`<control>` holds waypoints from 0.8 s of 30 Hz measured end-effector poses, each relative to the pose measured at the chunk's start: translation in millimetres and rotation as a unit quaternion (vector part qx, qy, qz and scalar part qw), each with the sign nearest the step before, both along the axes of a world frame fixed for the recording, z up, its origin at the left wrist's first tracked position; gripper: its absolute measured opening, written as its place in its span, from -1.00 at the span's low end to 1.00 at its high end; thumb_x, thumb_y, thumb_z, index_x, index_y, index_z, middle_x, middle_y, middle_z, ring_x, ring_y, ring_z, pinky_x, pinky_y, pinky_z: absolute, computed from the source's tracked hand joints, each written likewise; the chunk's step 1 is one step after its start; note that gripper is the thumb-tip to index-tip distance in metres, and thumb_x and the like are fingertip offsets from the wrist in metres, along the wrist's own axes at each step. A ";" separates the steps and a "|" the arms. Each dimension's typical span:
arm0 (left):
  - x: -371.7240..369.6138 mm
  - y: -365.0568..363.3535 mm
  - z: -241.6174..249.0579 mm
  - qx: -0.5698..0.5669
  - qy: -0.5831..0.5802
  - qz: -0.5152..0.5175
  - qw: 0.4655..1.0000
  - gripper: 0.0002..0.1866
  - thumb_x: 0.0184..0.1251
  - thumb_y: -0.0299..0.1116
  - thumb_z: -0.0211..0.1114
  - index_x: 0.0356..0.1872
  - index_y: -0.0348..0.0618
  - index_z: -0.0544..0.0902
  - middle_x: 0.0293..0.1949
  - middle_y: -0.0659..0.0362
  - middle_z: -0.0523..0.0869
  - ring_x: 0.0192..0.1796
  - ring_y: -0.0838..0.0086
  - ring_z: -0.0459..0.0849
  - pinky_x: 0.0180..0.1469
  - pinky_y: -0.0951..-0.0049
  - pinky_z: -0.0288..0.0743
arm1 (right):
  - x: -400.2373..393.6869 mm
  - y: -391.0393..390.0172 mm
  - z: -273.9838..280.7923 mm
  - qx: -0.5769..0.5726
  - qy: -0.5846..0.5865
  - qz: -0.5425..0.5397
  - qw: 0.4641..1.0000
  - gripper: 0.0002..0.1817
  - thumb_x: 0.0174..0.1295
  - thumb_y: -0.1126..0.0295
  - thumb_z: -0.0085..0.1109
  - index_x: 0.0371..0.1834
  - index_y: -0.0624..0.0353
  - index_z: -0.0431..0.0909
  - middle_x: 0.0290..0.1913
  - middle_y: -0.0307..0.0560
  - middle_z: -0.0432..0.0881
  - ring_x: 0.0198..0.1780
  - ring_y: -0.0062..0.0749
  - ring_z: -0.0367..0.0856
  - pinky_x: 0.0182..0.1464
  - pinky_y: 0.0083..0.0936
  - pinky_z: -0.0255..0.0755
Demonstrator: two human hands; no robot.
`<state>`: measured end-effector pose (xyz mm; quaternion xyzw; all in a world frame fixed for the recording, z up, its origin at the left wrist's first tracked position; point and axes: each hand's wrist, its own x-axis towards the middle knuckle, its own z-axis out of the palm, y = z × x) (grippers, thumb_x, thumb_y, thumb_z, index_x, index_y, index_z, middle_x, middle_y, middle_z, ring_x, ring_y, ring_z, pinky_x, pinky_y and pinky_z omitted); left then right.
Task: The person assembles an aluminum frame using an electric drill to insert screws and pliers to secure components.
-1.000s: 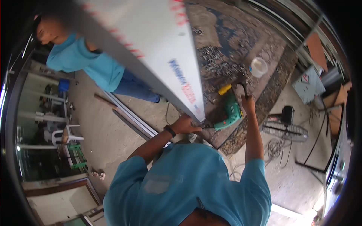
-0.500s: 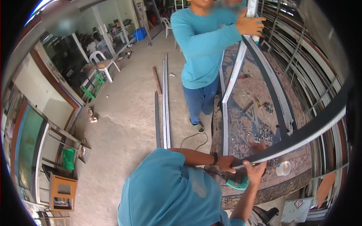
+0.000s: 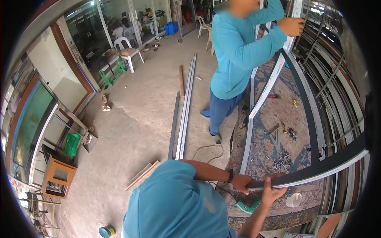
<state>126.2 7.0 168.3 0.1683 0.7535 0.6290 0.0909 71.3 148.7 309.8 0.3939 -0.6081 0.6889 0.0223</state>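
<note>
A long black profile bar [image 3: 317,171] with a white-filmed edge slants from the right side down to my two hands. My left hand [image 3: 241,183], below a dark wristband, grips the bar's near end. Close beside it my right hand [image 3: 273,192] is wrapped round the bar, its thumb on the near side and fingers partly hidden behind. Under the hands a green power tool [image 3: 248,206] lies on the carpet-covered table [image 3: 274,216], with a clear tub [image 3: 293,200] to its right.
A co-worker in a teal shirt [image 3: 238,51] stands across the table, one hand on an upright white-wrapped profile [image 3: 294,23]. Filmed frame bars [image 3: 266,89], a pile of small metal parts [image 3: 282,162] and tools lie on the table. Long profiles [image 3: 185,111] lie on the floor; racked lengths [image 3: 337,79] stand right.
My view has shifted, so the surroundings sit further right and lower. The bar slopes less steeply now, still in both hands. The co-worker's one arm is raised higher.
</note>
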 end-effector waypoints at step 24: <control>143.9 -99.4 59.4 0.025 0.000 0.235 0.972 -0.55 0.31 -0.37 0.55 0.18 -0.24 0.66 0.04 0.06 0.79 0.11 0.28 0.75 0.20 0.21 0.63 | 75.5 -95.2 76.4 0.082 -0.037 0.303 0.949 -0.21 0.20 0.23 0.63 0.34 0.24 0.28 0.09 0.19 0.68 0.13 -0.21 0.72 0.18 -0.24 0.59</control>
